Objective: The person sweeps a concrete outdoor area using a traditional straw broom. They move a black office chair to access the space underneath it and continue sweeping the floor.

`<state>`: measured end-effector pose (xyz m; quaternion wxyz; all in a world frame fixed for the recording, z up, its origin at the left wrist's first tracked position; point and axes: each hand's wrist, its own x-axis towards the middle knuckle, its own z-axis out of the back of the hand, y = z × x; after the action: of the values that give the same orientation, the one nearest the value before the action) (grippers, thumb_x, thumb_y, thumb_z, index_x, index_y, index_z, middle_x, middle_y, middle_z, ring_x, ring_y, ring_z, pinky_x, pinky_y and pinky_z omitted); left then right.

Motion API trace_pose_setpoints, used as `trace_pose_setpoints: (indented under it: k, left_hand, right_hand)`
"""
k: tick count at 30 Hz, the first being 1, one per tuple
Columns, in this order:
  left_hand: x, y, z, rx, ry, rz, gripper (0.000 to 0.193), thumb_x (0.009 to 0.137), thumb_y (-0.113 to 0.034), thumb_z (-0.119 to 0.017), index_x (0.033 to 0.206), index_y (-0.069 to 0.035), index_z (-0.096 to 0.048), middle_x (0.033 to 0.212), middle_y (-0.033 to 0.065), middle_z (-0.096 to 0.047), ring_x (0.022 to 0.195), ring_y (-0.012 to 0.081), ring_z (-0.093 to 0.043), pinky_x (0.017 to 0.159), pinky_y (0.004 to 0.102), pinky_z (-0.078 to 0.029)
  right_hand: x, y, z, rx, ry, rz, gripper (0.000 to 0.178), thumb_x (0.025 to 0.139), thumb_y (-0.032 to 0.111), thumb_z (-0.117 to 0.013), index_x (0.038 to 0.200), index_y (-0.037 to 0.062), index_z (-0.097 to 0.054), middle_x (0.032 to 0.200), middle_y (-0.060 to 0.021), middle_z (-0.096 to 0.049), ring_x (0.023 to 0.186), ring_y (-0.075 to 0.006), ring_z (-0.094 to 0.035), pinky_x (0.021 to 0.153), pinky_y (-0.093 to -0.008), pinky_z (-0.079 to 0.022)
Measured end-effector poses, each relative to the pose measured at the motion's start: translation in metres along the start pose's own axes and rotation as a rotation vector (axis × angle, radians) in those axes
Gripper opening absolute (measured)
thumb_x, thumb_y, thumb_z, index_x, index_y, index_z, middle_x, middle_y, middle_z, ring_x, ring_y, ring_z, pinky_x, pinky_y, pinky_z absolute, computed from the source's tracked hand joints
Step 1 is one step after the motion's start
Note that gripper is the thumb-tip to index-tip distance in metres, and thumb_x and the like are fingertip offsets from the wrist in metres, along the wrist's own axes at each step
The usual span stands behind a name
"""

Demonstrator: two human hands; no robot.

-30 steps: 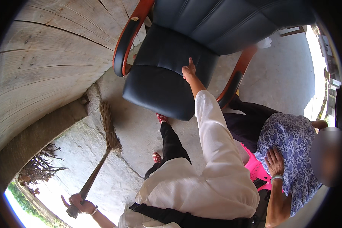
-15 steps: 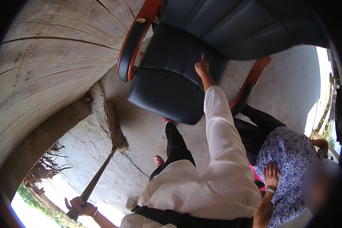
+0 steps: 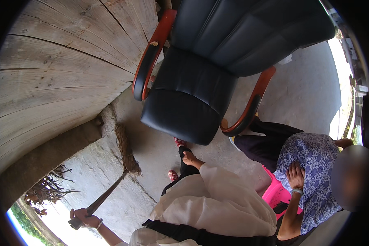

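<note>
My left hand (image 3: 83, 218) is closed around the dark handle of a broom (image 3: 109, 192), whose brown bristle bundle (image 3: 126, 149) points away from me toward the wooden wall. My right hand (image 3: 187, 158) lies against my black trouser leg (image 3: 187, 169) with nothing visible in it; its fingers show only in part. In front of me stands a black padded armchair (image 3: 184, 102) with reddish wooden arms, the left one carrying a small worn patch. My red patterned shoe (image 3: 173, 175) rests on the grey floor.
A pale plank wall (image 3: 61, 74) rises at the left above a brown sill (image 3: 49, 151). Dry twigs (image 3: 49, 186) lie at the lower left. To the right, a person in a blue patterned top (image 3: 305, 164) sits on a pink plastic chair (image 3: 274, 190), hand on their belly.
My right hand has drawn back from above the armchair's seat, where its finger pointed, to my leg. The left hand still grips the broom. The view has shifted slightly.
</note>
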<state>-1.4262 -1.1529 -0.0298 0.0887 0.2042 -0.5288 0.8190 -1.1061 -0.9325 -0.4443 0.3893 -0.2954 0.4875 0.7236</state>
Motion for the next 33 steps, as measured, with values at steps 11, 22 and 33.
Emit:
trace_pose_setpoints:
  k: [11, 22, 33]
  left_hand:
    - [-0.030, 0.034, 0.070, -0.171, 0.057, -0.014, 0.017, 0.080, -0.010, -0.049, 0.092, 0.003, -0.046, 0.051, -0.0002, -0.039, 0.044, 0.0066, -0.033, 0.041, 0.0212, -0.028]
    - [-0.093, 0.097, 0.204, -0.332, 0.060, 0.039, 0.024, 0.078, -0.016, -0.055, 0.090, 0.003, -0.050, 0.066, 0.0053, -0.050, 0.055, 0.0106, -0.046, 0.049, 0.0229, -0.039]
    - [-0.126, 0.105, 0.279, -0.350, -0.173, -0.080, 0.027, 0.081, -0.016, -0.050, 0.098, 0.004, -0.044, 0.058, 0.0033, -0.046, 0.051, 0.0106, -0.042, 0.051, 0.0246, -0.041]
  right_hand:
    - [-0.024, -0.031, 0.029, 0.064, -0.662, 0.000, 0.023, 0.073, 0.016, -0.045, 0.085, 0.0012, -0.058, 0.091, -0.0186, -0.058, 0.087, -0.0319, -0.055, 0.078, -0.0359, -0.044]
    - [-0.212, -0.097, -0.158, -0.337, 0.001, -0.095, 0.030, 0.074, 0.026, -0.051, 0.094, 0.0052, -0.058, 0.097, -0.0206, -0.057, 0.091, -0.0341, -0.055, 0.076, -0.0439, -0.044]
    - [-0.259, -0.148, -0.237, -0.194, -0.253, -0.078, 0.029, 0.075, 0.027, -0.051, 0.091, 0.0048, -0.059, 0.095, -0.0196, -0.057, 0.089, -0.0336, -0.055, 0.075, -0.0382, -0.045]
